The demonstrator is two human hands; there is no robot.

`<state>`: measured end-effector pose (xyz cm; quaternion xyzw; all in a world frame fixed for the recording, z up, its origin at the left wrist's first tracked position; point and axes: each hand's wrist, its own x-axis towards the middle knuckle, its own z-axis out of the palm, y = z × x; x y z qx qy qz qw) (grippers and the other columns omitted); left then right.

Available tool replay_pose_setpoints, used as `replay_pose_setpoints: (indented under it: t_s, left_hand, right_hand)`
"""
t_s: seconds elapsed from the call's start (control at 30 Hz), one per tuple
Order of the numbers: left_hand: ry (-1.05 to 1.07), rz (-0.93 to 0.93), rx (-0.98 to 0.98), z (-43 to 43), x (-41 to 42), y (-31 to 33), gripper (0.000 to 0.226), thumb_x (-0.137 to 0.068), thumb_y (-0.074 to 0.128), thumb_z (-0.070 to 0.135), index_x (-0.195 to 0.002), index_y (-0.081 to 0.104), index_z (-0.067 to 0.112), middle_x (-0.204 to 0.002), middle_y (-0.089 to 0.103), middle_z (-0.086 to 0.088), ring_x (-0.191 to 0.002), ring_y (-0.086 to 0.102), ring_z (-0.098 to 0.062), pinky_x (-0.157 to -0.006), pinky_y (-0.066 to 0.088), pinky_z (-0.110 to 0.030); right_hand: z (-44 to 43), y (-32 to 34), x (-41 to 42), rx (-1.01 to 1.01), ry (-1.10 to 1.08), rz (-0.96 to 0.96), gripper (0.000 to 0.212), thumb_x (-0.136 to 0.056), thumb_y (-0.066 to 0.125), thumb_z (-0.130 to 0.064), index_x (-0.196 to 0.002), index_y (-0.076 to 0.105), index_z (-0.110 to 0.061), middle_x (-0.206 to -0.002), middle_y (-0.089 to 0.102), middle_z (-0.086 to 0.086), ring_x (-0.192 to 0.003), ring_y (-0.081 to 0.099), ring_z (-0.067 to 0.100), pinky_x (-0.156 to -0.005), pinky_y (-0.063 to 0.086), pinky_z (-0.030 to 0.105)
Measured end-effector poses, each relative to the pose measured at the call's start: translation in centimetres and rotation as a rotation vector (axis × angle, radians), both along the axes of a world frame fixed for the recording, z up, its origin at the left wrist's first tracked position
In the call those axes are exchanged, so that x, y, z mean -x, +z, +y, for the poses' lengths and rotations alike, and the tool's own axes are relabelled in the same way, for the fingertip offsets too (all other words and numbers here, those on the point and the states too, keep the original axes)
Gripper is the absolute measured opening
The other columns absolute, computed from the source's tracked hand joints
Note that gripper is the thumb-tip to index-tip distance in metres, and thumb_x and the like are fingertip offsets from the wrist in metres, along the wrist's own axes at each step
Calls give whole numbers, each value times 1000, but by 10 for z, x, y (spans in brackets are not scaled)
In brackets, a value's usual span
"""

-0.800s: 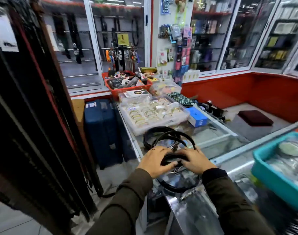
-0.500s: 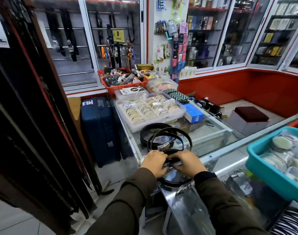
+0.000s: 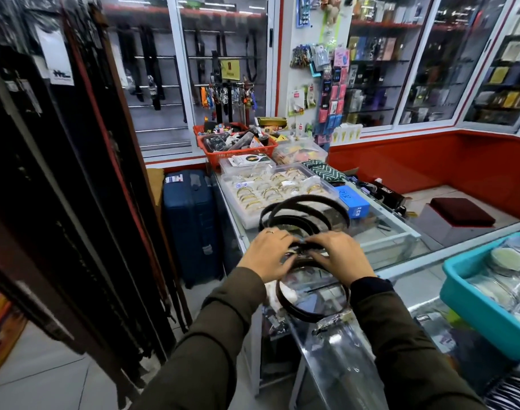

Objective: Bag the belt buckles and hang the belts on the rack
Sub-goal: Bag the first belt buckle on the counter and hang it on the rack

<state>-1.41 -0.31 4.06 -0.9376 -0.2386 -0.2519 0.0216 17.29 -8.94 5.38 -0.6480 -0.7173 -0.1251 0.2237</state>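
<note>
Both hands meet over a bundle of coiled dark belts [image 3: 304, 216] on the glass counter [image 3: 400, 247]. The left hand [image 3: 267, 254] and the right hand [image 3: 338, 255] press down side by side, fingers curled onto the belts where the loops cross; what lies under the fingers is blurred, so no buckle can be made out. Some loops fan out beyond the fingertips toward a tray of gold bangles [image 3: 270, 187], and one loop [image 3: 312, 294] curves back beneath the wrists. A clear plastic bag [image 3: 338, 356] lies on the counter just below that loop. A rack of hanging belts [image 3: 75, 173] stands to the left, well apart from the hands.
</note>
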Motion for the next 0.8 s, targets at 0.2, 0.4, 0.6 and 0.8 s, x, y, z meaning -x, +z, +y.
replay_pose_setpoints:
  t_s: [0.2,0.4,0.6,0.8]
  left_hand:
    - [83,-228,-40,10,76,53,39,-85,72,36,-118,72,16,-117,69,-5,-111,64,-26,-98,53,-39]
    - [280,-516,123,-4,151,71,50,-81,81,38,-127,64,28,-132,51,4,-121,58,-17,-101,51,-30]
    - [348,-1095,717,-12,185,71,49,-81,84,12,-124,60,9,-105,72,-16,-89,73,-23,-77,64,-36]
    - [339,-1233,867,-17,217,71,34,-88,73,0,-122,66,-4,-97,75,-3,-82,75,-7,-68,62,-22]
  right_hand:
    - [25,44,56,-60,181,97,31,-88,76,-21,-118,73,-12,-111,79,8,-102,74,30,-80,59,40]
    - [49,60,125,3,321,360,34,-90,76,-22,-122,72,-8,-119,77,10,-113,70,24,-96,53,31]
    - [64,60,190,98,501,792,27,-90,76,-19,-115,75,-10,-108,77,-2,-106,71,13,-96,57,31]
    - [75,52,230,159,624,921,32,-94,72,-29,-124,72,-18,-119,77,-4,-116,70,11,-103,55,45]
